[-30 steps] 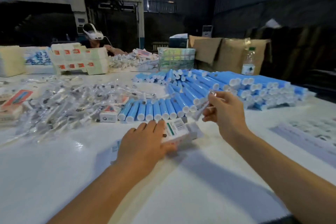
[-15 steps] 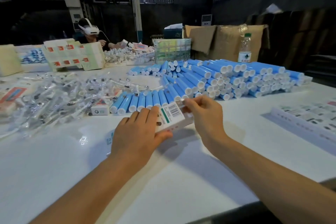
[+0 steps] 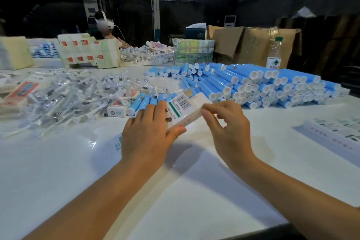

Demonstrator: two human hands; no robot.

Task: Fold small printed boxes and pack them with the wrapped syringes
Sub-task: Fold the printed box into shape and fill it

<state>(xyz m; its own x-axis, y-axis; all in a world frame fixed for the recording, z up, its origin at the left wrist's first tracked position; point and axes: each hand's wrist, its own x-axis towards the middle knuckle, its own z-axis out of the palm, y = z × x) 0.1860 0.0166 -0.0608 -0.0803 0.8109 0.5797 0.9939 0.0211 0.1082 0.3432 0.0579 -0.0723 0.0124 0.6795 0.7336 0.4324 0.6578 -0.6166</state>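
A small white printed box (image 3: 183,109) with a barcode and a green stripe is tilted above the white table (image 3: 58,177). My left hand (image 3: 150,132) grips it from the left, thumb under its near edge. My right hand (image 3: 228,128) has curled fingers at the box's right end, where a white flap (image 3: 198,98) stands open. A heap of clear-wrapped syringes (image 3: 64,97) lies to the left. Blue tubes with white caps (image 3: 259,85) are stacked behind the box.
A flat stack of unfolded box blanks (image 3: 335,134) lies at the right. A folded small box (image 3: 116,111) sits by the syringes. A water bottle (image 3: 274,54), cardboard cartons (image 3: 253,45) and another person (image 3: 106,27) are across the table.
My right hand came down from beside the blue tubes to the box's right end. The box has risen and tilted, and its end flap now stands open.
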